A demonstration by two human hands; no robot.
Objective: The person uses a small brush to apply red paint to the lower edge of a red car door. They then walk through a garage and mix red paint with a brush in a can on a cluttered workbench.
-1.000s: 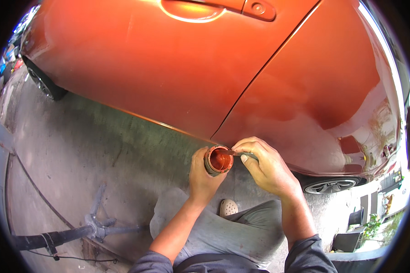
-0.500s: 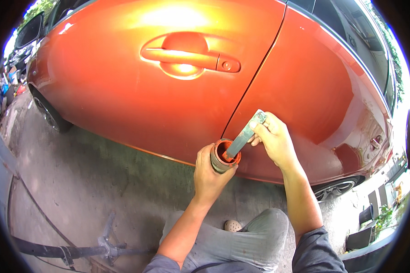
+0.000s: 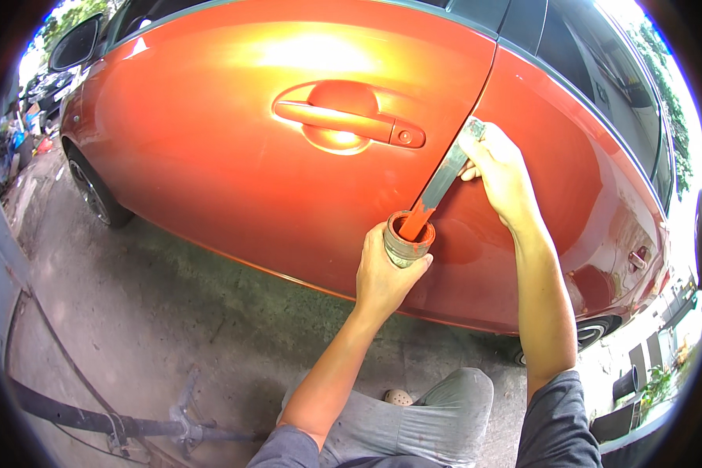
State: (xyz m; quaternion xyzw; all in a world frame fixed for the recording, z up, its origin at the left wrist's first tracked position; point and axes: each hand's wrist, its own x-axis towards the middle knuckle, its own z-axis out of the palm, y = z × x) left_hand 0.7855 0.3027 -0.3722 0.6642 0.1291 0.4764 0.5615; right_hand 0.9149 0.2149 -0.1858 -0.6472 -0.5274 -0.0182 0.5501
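- Paint cup (image 3: 405, 251) sits mid-scene from where I'm watching, held up in front of the orange car (image 3: 304, 203), just near of the gap between its two doors. Looks like a small round jar, with orange smears around the rim.
- Left hand (image 3: 382, 269) has it, wrapped around the left and near sides, thumb across to the right. Pretty snug grip as far as I can see, though the cup and the back of the hand hide most of the fingers from me.
- Right hand (image 3: 501, 175) is farther off and to the right, pinching the far end of a flat grey stick (image 3: 444, 175) between thumb and fingers. The other fingers are loosely curled underneath.
- Stick slants from that pinch down to the near left, into the mouth of the cup. Its lower part is coated orange; I can't tell if the tip touches the bottom.
- Door handle (image 3: 335, 118) is beyond the cup, over to the left, same orange as the door.
- Near side, I've got grey trousers (image 3: 413, 429) and a light clog with holes (image 3: 398, 397) on the concrete floor (image 3: 234, 335).
- Near left there's a dark pipe (image 3: 93, 417) running to a metal stand (image 3: 186, 427).
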